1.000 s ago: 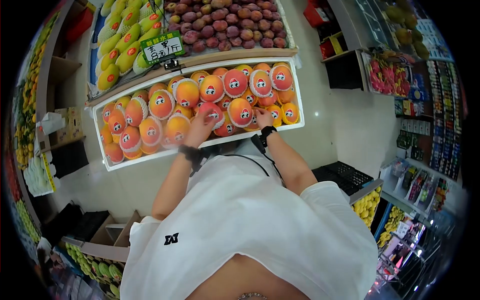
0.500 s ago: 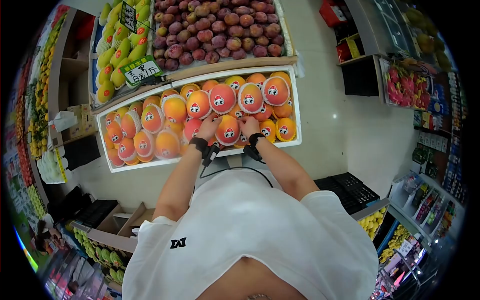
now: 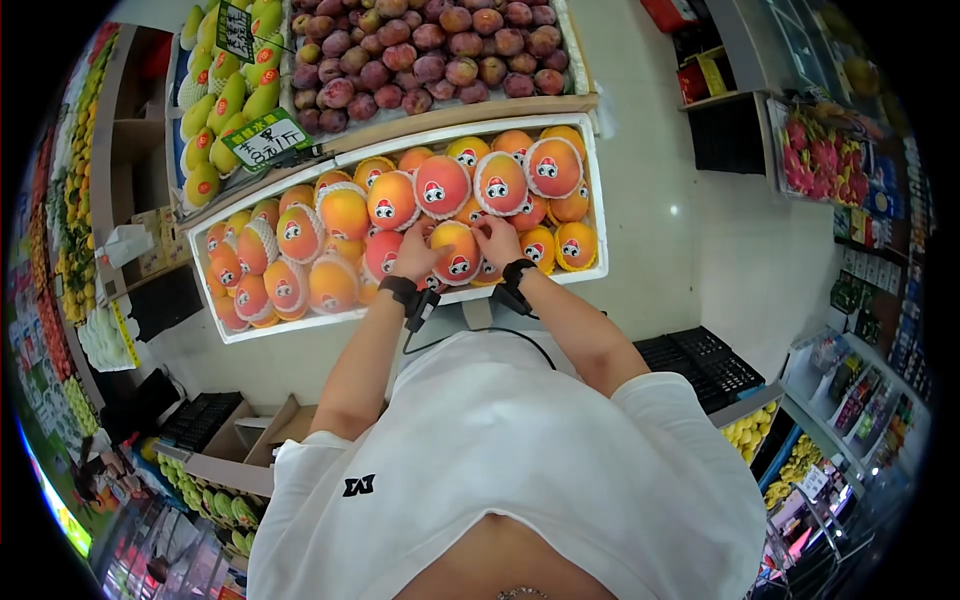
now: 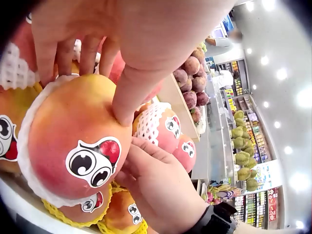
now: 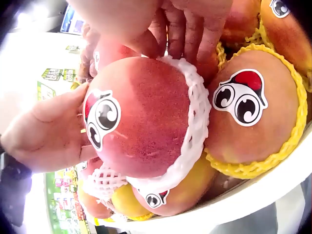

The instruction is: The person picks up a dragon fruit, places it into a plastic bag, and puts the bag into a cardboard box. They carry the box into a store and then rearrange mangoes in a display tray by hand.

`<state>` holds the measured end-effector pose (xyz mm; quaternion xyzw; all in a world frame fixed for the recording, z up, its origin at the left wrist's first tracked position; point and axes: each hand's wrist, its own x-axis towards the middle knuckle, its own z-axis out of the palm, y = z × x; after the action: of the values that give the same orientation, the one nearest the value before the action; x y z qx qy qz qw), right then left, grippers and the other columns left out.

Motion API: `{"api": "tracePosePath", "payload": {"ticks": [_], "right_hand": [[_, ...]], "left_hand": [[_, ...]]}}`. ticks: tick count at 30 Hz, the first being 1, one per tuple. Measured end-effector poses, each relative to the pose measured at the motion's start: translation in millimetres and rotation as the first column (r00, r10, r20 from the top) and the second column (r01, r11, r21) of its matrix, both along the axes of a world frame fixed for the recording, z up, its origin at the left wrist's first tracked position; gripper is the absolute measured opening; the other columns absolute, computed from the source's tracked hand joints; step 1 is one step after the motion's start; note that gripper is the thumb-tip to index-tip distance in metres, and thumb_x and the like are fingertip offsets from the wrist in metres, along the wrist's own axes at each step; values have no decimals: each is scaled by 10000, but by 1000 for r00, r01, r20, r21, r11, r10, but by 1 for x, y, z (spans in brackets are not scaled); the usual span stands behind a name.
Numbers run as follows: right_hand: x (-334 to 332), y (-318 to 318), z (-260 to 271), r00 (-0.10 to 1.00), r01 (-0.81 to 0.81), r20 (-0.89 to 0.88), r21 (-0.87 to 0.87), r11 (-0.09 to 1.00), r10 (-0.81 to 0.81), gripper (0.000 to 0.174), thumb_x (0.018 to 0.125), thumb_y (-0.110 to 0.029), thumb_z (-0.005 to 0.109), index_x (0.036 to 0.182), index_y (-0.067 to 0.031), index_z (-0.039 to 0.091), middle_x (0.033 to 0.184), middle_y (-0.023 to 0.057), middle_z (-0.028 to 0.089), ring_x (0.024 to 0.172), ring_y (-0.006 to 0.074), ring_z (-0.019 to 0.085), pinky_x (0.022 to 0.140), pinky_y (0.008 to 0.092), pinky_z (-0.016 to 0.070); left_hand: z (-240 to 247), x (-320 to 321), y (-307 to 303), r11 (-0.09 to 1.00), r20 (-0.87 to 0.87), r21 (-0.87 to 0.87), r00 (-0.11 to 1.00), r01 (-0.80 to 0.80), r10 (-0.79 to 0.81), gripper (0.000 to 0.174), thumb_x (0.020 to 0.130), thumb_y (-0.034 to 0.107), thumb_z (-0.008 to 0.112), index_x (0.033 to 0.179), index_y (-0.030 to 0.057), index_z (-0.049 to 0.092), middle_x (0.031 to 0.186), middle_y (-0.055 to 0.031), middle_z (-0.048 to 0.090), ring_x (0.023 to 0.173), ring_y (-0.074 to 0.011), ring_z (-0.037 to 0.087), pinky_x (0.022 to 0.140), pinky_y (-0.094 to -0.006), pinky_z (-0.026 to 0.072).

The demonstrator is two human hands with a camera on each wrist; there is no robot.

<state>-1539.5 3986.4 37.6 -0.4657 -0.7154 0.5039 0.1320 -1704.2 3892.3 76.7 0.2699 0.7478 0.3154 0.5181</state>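
Note:
In the head view, a round orange-red mango (image 3: pixel 456 252) in a white foam net sits near the front wall of a white foam box (image 3: pixel 600 215). My left hand (image 3: pixel 417 257) holds its left side, and my right hand (image 3: pixel 497 243) its upper right. The left wrist view has the left thumb (image 4: pixel 127 100) pressed on the mango's skin (image 4: pixel 73 126), the other fingers behind it. Seen from the right wrist, the right thumb (image 5: pixel 148 45) touches the top of the mango (image 5: pixel 146 122), a cartoon-eyed sticker faces left, and the net has slipped to one side.
More stickered mangoes (image 3: pixel 343 210) in white or yellow nets fill the box around both hands. Behind it are a bin of plums (image 3: pixel 430 60), green-yellow mangoes (image 3: pixel 228 100) and a green price sign (image 3: pixel 268 140). Black crates (image 3: pixel 700 365) lie at the right.
A second ago my hands were wider apart, the left on a redder mango. Both have come together round one mango, which has shifted left and toward me. Lately the right fingers have moved slightly up it.

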Motion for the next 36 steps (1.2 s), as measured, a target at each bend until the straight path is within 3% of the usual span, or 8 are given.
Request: {"api": "tracePosePath", "payload": {"ticks": [12,14,18,20,25,27,33,36], "right_hand": [[2,-16,1,991,124,-27,-119,985,-128,140,874,-140,570,909,-5,572,863,132,631,806,240,616,739,326,477],[1,-17,0,992,116,-41,-107,988,-121,142,878,-142,567,920,-6,565,865,129,630,808,237,616,740,328,477],[4,-17,-1,988,97,-113,-111,989,-109,158,888,-156,562,945,-10,546,878,122,627,807,225,617,743,321,476],[2,-18,4,983,107,-126,-187,977,-132,160,876,-152,572,961,-20,540,876,131,619,812,259,612,753,339,477],[-11,-11,21,972,196,-69,-274,942,-222,246,847,-180,607,1035,-24,580,920,152,630,839,296,619,776,353,484],[-15,-4,18,997,71,32,-102,992,-69,275,826,-218,628,1025,-29,640,917,162,654,841,306,630,770,359,491],[-19,8,35,986,-29,166,1,1000,28,252,813,-261,643,917,-36,693,852,144,673,786,297,644,716,355,497],[-20,4,46,972,-92,226,96,991,68,215,817,-231,619,904,-48,689,877,137,662,801,316,625,707,377,493]], "left_hand": [[-6,3,-7,992,8,108,998,-62,62,668,635,80,787,1221,-15,480,1114,-152,543,1017,-255,564,871,-322,476],[-17,3,-11,984,-65,179,997,-21,33,653,682,24,758,1251,-33,442,1088,-112,571,941,-172,576,811,-274,483],[-19,6,-13,984,-105,176,993,-27,46,634,677,15,757,1232,-47,458,1059,-117,587,915,-168,585,797,-269,489],[-18,5,-12,988,-231,148,973,46,-10,614,689,25,750,1228,-59,468,1082,-137,595,935,-186,594,808,-281,489],[-13,7,-10,985,-199,172,980,16,19,597,665,166,779,1176,-26,539,1110,-210,572,1016,-318,573,877,-362,462],[-14,8,-10,984,-219,179,975,12,28,586,673,180,774,1169,-29,543,1095,-215,583,1010,-321,578,877,-365,460],[-4,10,-10,988,-179,150,981,-47,74,582,659,213,785,1145,-21,568,1087,-204,588,1006,-312,584,873,-356,464],[-9,11,-9,987,-244,156,970,30,9,591,709,193,774,1191,-40,523,1124,-157,595,972,-225,601,852,-307,473]]}}
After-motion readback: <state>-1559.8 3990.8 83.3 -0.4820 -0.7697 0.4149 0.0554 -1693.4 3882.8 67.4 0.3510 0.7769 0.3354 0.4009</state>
